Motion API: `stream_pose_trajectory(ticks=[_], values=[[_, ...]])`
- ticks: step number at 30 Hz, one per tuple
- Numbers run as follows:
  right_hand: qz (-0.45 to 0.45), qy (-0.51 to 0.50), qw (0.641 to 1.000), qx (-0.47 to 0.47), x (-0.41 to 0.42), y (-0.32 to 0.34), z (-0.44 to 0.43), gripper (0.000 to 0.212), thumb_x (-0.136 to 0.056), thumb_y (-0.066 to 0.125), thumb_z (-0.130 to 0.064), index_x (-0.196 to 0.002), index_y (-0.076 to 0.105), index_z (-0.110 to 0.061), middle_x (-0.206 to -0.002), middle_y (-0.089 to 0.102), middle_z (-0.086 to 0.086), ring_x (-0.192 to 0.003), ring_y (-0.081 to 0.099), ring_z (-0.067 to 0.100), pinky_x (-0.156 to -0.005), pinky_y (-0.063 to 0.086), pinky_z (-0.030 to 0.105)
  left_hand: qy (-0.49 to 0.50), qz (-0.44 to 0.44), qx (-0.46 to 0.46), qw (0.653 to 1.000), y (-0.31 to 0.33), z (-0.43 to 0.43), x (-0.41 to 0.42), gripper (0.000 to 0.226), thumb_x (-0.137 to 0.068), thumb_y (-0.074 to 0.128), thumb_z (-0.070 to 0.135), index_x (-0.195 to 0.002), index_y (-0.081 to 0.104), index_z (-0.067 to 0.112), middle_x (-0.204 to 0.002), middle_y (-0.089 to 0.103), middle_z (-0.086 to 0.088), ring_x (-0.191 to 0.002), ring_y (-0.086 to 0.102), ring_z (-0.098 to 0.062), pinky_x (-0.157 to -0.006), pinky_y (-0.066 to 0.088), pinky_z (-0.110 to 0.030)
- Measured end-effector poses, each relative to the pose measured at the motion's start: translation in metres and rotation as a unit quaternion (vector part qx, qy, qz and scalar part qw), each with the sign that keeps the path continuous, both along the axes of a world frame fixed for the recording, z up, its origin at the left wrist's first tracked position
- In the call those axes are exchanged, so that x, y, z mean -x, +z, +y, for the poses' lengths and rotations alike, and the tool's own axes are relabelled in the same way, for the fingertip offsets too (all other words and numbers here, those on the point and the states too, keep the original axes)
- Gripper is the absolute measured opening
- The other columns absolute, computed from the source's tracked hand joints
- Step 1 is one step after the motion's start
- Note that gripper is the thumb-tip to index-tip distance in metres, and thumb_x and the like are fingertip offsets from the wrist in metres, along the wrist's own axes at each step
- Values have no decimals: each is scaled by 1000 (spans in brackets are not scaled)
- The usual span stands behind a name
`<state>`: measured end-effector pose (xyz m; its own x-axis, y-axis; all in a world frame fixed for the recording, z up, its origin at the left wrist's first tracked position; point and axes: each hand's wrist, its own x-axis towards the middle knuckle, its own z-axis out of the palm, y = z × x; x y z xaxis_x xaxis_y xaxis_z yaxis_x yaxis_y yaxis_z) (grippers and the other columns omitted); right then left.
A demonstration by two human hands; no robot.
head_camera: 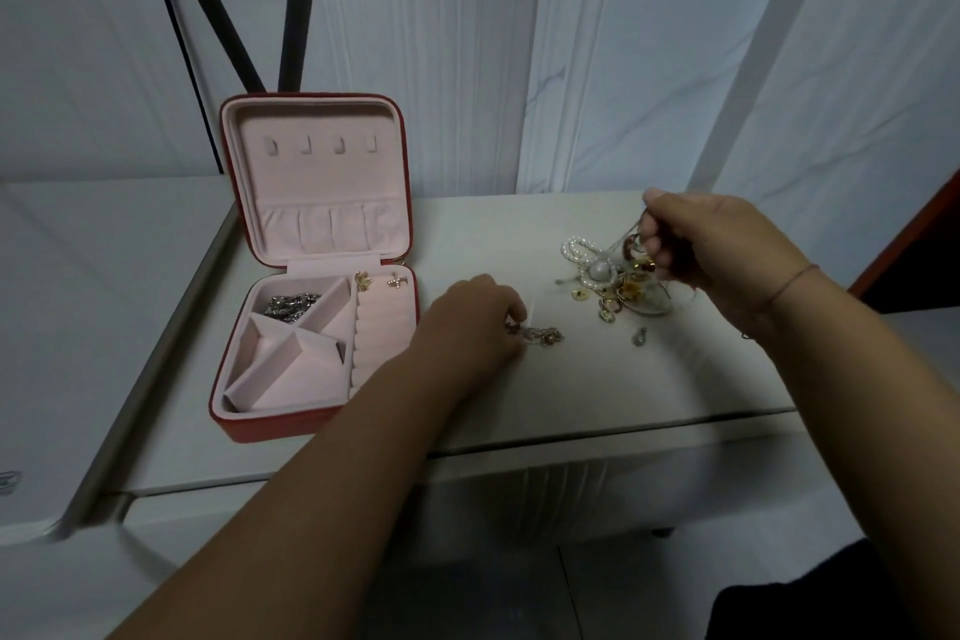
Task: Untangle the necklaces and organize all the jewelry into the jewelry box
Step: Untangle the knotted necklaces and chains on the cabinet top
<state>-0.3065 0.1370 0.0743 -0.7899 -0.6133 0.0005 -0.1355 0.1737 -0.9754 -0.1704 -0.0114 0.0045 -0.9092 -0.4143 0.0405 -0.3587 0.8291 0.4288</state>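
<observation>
An open red jewelry box (228, 379) with pink lining stands on the left of the white table. A silver chain (291, 305) lies in its back compartment, and two gold earrings (379, 281) sit on its right strip. My left hand (467, 322) pinches a thin rose-gold chain (543, 335) lying on the table right of the box. My right hand (727, 244) is raised over a tangled pile of jewelry (608, 283) with a pearl strand, and its fingers grip a thin chain pulled up from that pile.
The white table (597, 395) has its front edge close to me, with a drawer front below it. A small silver piece (640, 336) lies apart from the pile. White curtains hang behind, and a black stand rises behind the box.
</observation>
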Motion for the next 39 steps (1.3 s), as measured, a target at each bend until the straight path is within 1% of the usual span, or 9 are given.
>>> stream_pose_trajectory(ticks=[3,7,12,15,19,23,26,29,39], values=[[28,69,996,-49,-5,-2,3,29,-97,51,-22,-73,61,-9,-62,56,2,-53,48,10,-61,45,23,23,7,26,999,1,3,4,15,-90,58,18,-101,69,19,-108,58,-7,-106,52,-25,-89,44,-33],[46,119,988,-85,-9,-4,5,25,-96,51,-16,-77,64,-7,-63,61,0,-54,50,10,-63,43,22,39,1,17,999,2,7,7,19,-92,55,15,-104,69,13,-111,59,-11,-107,55,-29,-85,42,-32],[74,68,993,-54,-10,-3,6,24,-96,52,-15,-79,66,-6,-61,61,0,-53,51,8,-65,46,24,7,29,-61,998,3,25,13,18,-92,58,16,-101,71,7,-106,66,-13,-101,57,-26,-84,42,-29],[96,46,994,-35,-11,0,6,25,-95,52,-17,-80,68,-6,-66,62,3,-59,52,11,-66,48,25,-9,54,-89,995,2,36,17,16,-89,61,14,-97,72,4,-103,67,-14,-99,58,-26,-87,44,-32],[110,21,994,6,-15,5,4,24,-96,52,-17,-81,67,-5,-67,61,4,-62,52,14,-64,48,24,-27,84,-106,990,-2,48,24,17,-86,60,7,-84,71,-5,-89,68,-20,-84,62,-30,-79,49,-36],[128,-10,991,37,-17,8,4,24,-95,53,-18,-78,67,-10,-65,62,-2,-62,52,11,-61,47,20,-29,131,-144,981,-5,59,32,12,-86,61,8,-86,72,2,-90,69,-13,-85,62,-24,-76,46,-28],[143,-28,988,44,-17,10,5,24,-95,53,-17,-77,67,-12,-68,63,-2,-61,54,6,-57,46,14,-13,158,-196,968,-11,63,41,9,-85,63,6,-88,72,7,-84,67,-7,-78,60,-18,-78,50,-31],[148,-37,987,52,-19,11,6,23,-95,53,-17,-77,67,-12,-70,64,-2,-61,53,3,-59,46,14,-6,175,-231,957,-18,65,49,9,-84,64,5,-88,71,8,-73,59,3,-73,58,-15,-79,53,-33],[157,-70,983,62,-17,15,13,22,-93,53,-14,-76,67,-13,-71,63,-1,-58,52,-3,-53,40,8,0,203,-330,922,-25,81,72,9,-84,65,3,-91,72,4,-59,58,5,-55,56,-13,-70,55,-34]])
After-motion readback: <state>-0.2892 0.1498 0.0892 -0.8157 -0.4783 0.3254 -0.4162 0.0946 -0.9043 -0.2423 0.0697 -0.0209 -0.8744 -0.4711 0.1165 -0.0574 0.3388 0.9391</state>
